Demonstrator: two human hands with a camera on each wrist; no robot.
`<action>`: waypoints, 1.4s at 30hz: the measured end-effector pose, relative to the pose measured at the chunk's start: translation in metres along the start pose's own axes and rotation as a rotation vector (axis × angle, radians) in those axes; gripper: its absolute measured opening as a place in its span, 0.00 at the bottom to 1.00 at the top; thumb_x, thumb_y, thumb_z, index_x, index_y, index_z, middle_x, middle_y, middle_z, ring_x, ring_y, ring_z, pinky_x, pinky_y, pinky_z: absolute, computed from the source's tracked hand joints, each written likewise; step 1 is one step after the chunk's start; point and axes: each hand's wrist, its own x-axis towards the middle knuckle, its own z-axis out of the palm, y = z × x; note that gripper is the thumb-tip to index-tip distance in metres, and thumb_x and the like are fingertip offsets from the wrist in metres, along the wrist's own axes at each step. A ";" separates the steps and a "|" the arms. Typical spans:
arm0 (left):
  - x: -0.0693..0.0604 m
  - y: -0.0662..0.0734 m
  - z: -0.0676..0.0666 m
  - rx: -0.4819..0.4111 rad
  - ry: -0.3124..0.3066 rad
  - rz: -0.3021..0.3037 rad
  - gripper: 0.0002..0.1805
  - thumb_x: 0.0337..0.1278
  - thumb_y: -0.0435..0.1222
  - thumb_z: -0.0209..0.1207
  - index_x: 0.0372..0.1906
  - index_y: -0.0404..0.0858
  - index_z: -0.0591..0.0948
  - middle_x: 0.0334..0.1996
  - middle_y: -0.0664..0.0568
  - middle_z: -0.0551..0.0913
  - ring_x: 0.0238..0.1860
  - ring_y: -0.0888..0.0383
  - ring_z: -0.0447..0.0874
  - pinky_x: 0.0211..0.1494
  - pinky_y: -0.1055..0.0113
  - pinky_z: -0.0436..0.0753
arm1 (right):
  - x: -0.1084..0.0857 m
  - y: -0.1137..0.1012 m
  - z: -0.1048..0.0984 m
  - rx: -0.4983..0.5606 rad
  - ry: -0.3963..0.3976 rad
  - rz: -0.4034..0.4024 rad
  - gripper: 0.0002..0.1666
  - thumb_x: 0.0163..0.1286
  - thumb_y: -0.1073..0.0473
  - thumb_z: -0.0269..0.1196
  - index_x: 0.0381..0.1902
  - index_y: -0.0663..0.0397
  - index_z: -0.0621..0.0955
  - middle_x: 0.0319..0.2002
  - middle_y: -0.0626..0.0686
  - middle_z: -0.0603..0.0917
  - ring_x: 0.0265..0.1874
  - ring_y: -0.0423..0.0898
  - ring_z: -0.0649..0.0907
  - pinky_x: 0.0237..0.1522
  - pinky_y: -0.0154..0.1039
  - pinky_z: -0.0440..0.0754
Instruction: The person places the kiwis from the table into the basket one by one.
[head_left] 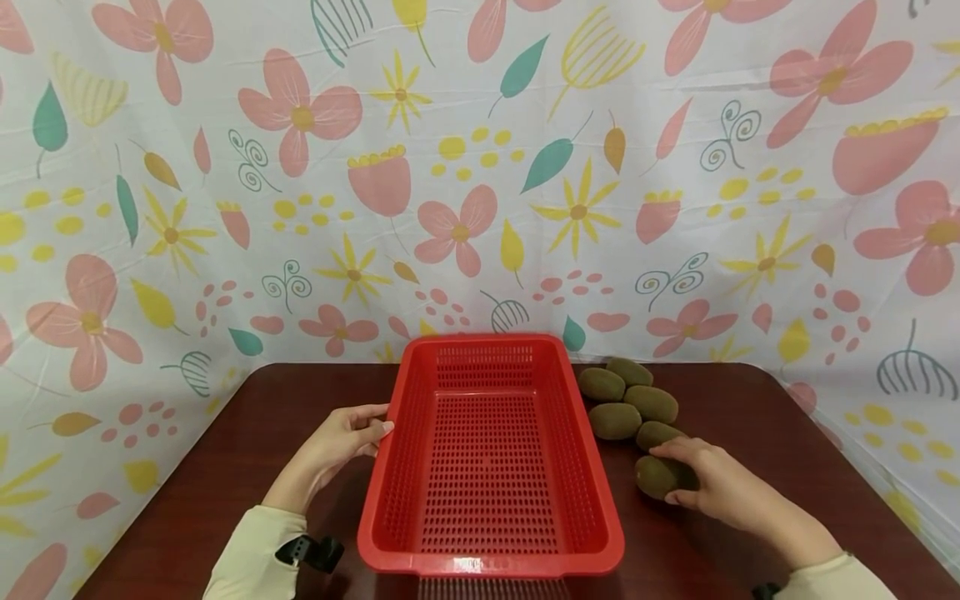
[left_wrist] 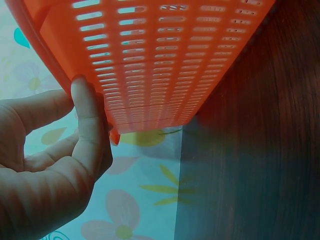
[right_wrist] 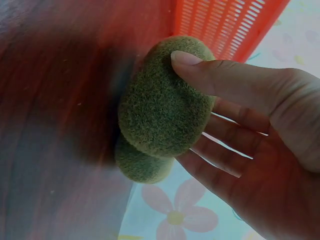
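Observation:
A red plastic basket [head_left: 491, 562] with slotted walls stands on the dark table, holding nothing. At its left rim my left hand [head_left: 337, 442] pinches the edge between thumb and fingers; the left wrist view shows the hand [left_wrist: 65, 135] against the basket's side [left_wrist: 150, 65]. Right of the basket, my right hand [head_left: 731, 492] grips the nearest kiwi [head_left: 656, 477], thumb on one side and fingers on the other. In the right wrist view the hand [right_wrist: 250, 115] holds this kiwi [right_wrist: 165, 105], and another kiwi [right_wrist: 142, 162] shows behind it.
Several more kiwis [head_left: 615, 421] lie grouped beside the basket's right wall, towards the back. The brown table [head_left: 300, 387] ends at a flower-patterned cloth [head_left: 465, 275] hanging behind it and along both sides.

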 end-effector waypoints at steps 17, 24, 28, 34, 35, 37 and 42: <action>-0.001 0.001 0.000 0.003 0.007 -0.009 0.28 0.66 0.36 0.57 0.67 0.28 0.67 0.37 0.43 0.81 0.33 0.53 0.82 0.44 0.59 0.83 | 0.024 -0.016 -0.030 0.118 -0.001 0.061 0.30 0.50 0.57 0.76 0.50 0.63 0.81 0.44 0.53 0.84 0.38 0.47 0.83 0.35 0.43 0.82; -0.001 0.001 0.001 0.000 0.007 -0.009 0.28 0.66 0.35 0.57 0.67 0.28 0.67 0.36 0.43 0.81 0.33 0.53 0.82 0.43 0.61 0.83 | 0.037 -0.025 -0.044 0.139 0.011 0.068 0.32 0.52 0.54 0.75 0.52 0.65 0.79 0.46 0.56 0.83 0.39 0.47 0.83 0.36 0.43 0.82; 0.000 0.002 0.001 0.000 0.005 -0.003 0.28 0.66 0.35 0.57 0.67 0.27 0.67 0.36 0.43 0.81 0.33 0.53 0.82 0.42 0.61 0.83 | 0.045 -0.030 -0.052 0.144 0.024 0.049 0.32 0.53 0.55 0.75 0.53 0.65 0.79 0.45 0.53 0.83 0.36 0.42 0.82 0.33 0.40 0.80; 0.000 0.002 0.001 0.003 0.006 -0.005 0.28 0.66 0.35 0.57 0.67 0.27 0.67 0.35 0.43 0.81 0.33 0.53 0.82 0.43 0.60 0.83 | 0.057 -0.038 -0.063 0.126 0.025 0.034 0.31 0.54 0.57 0.74 0.53 0.66 0.79 0.44 0.53 0.84 0.37 0.46 0.83 0.35 0.41 0.82; 0.000 0.002 0.001 0.003 0.008 -0.006 0.28 0.66 0.35 0.57 0.67 0.27 0.67 0.35 0.43 0.81 0.33 0.53 0.82 0.43 0.60 0.83 | 0.059 -0.040 -0.065 0.121 0.027 0.031 0.31 0.54 0.57 0.74 0.53 0.66 0.79 0.45 0.54 0.84 0.38 0.47 0.84 0.35 0.41 0.82; 0.000 0.002 0.001 0.003 0.010 -0.008 0.28 0.66 0.35 0.57 0.67 0.27 0.67 0.35 0.44 0.81 0.33 0.53 0.82 0.42 0.61 0.83 | 0.063 -0.043 -0.068 0.116 0.031 0.023 0.31 0.54 0.57 0.74 0.53 0.66 0.79 0.46 0.55 0.84 0.39 0.49 0.84 0.36 0.42 0.82; -0.001 0.002 0.001 0.005 0.011 -0.011 0.28 0.66 0.35 0.57 0.67 0.27 0.67 0.35 0.43 0.80 0.33 0.53 0.82 0.43 0.59 0.83 | 0.075 -0.052 -0.077 0.126 0.017 0.016 0.31 0.57 0.56 0.72 0.55 0.65 0.78 0.47 0.55 0.83 0.41 0.48 0.83 0.37 0.45 0.82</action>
